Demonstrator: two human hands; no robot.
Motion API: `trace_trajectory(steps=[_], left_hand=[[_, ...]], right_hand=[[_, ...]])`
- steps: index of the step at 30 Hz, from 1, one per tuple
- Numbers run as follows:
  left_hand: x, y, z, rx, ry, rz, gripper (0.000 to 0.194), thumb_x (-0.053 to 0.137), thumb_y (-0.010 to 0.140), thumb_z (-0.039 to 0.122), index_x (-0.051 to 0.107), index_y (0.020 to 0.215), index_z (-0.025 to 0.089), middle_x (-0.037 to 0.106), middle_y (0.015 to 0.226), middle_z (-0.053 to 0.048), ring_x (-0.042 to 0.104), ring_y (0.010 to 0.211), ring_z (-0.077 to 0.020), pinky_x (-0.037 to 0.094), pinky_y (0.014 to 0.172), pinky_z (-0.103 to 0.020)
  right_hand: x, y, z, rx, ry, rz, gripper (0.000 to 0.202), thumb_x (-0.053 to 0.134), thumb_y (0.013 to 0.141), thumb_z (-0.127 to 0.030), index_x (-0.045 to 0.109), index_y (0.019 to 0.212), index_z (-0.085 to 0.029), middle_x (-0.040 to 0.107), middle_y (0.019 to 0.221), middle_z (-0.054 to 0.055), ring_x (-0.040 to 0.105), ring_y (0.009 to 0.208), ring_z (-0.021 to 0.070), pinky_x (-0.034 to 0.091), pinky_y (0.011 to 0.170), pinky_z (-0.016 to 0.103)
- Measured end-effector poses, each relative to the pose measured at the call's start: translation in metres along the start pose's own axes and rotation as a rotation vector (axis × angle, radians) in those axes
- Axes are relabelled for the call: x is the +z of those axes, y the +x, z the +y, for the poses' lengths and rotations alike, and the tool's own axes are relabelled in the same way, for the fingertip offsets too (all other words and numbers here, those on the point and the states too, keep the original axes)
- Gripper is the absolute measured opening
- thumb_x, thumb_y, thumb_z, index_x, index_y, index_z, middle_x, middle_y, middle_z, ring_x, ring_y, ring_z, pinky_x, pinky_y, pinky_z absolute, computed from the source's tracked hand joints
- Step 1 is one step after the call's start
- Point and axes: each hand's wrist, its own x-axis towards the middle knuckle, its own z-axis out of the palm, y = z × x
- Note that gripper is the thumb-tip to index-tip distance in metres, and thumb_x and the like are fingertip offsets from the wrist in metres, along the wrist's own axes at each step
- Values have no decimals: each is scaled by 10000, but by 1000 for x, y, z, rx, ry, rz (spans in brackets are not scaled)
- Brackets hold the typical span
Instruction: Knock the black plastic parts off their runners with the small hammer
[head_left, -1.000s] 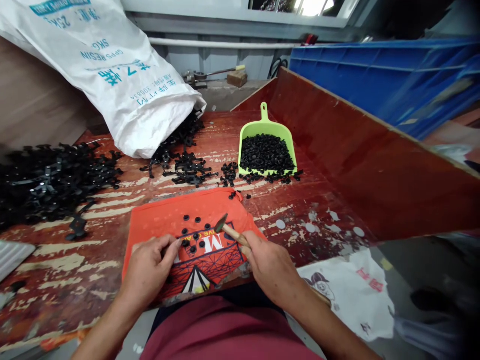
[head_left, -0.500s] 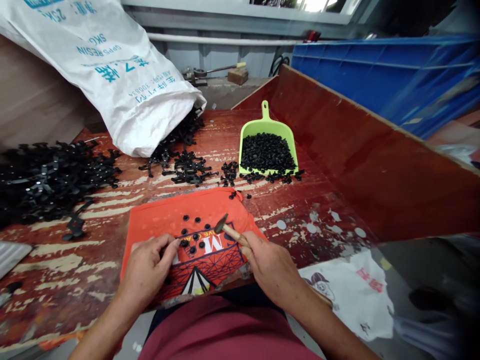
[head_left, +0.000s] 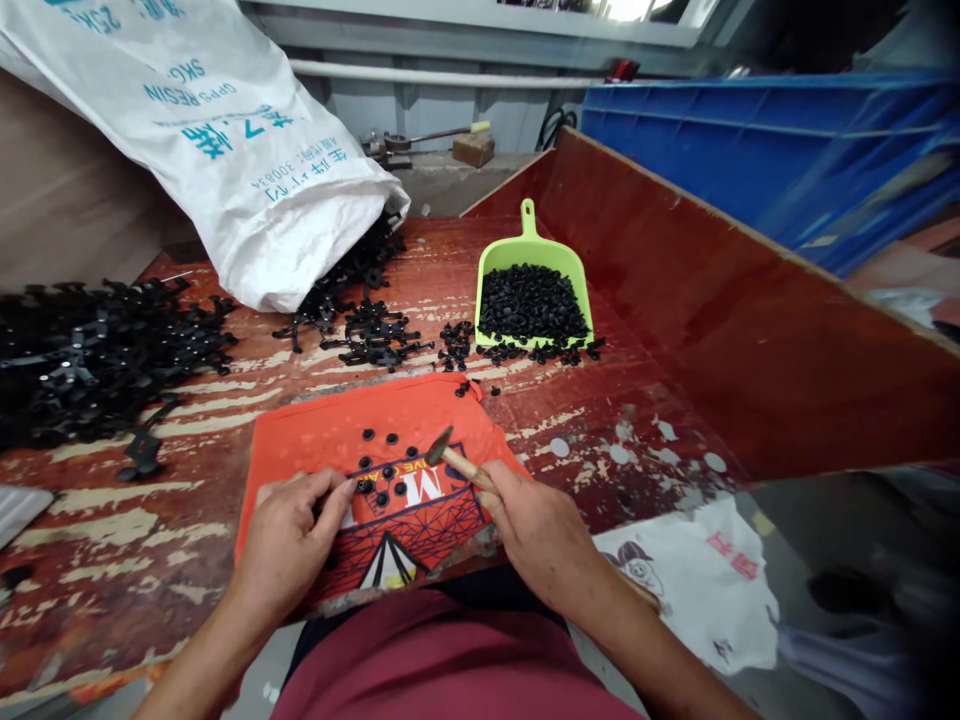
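The right hand (head_left: 536,530) grips a small hammer (head_left: 457,460) (head raised over the orange cloth (head_left: 315,440) at the tabletop's near edge). The left hand (head_left: 289,535) pinches a black cap (head_left: 363,486) on the cloth, among other caps.

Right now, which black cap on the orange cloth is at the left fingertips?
The cap touching the left hand; the other caps lie loose farther off.

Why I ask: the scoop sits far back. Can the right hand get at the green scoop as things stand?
Probably not freely: the right hand is closed on a small hammer. The tabletop toward the green scoop looks unobstructed.
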Motion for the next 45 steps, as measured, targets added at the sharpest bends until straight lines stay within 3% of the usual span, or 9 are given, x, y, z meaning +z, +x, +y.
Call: trace_trajectory(steps=[9,12,16,21,27,31,35,45], left_hand=[[1,1,15,45,148,36,369,399,947,408,589,690,222,622,617,-19,576,664,-222,323,747,-351],[-3,3,16,4,64,-22,380,405,945,428,571,671,223,623,599,-2,583,632,-202,339,730,-327],[-6,4,14,-22,-40,-57,394,399,945,451,563,669,223,629,608,5,596,641,-194,351,714,-304],[-1,3,11,-11,-6,-18,389,405,943,436,502,631,223,583,574,-3,557,613,-201,331,690,-310],[-5,0,12,33,-68,5,412,353,963,428,487,630,225,595,613,-13,559,670,-209,328,725,-323],[-10,2,16,14,-111,-48,392,361,942,411,551,656,222,640,660,-21,574,703,-212,346,727,-316],[-12,6,13,-41,-114,-109,347,435,893,420,553,639,216,575,577,10,549,606,-182,340,635,-284],[-10,9,5,-71,-226,-185,401,439,908,456,609,652,198,524,541,28,494,536,-149,333,548,-247]], right_hand=[[-3,-1,0,19,-9,-13,166,448,1001,-247,605,1050,-229,730,835,9,688,743,197,356,609,274],[-7,-2,-5,-27,59,1,265,439,1001,-235,606,1207,-245,751,929,23,708,828,202,446,676,272],[-11,-1,-26,-176,158,27,435,422,1015,-222,472,1442,-291,739,1135,33,706,974,192,514,848,285],[0,8,-45,-254,149,4,453,507,997,-220,469,1440,-307,729,1173,27,709,1000,202,531,865,293],[5,13,-45,-250,144,-34,440,465,1011,-201,470,1444,-280,721,1198,51,695,1058,205,523,918,304],[5,12,-44,-243,151,-40,458,461,1008,-201,458,1461,-270,720,1199,57,692,1064,210,525,935,317],[3,12,-42,-240,198,-41,477,450,1009,-201,448,1473,-312,719,1212,40,692,1075,207,528,948,330],[-4,7,-37,-258,192,32,460,418,1014,-208,467,1469,-256,703,1246,64,690,1074,213,525,978,347]])
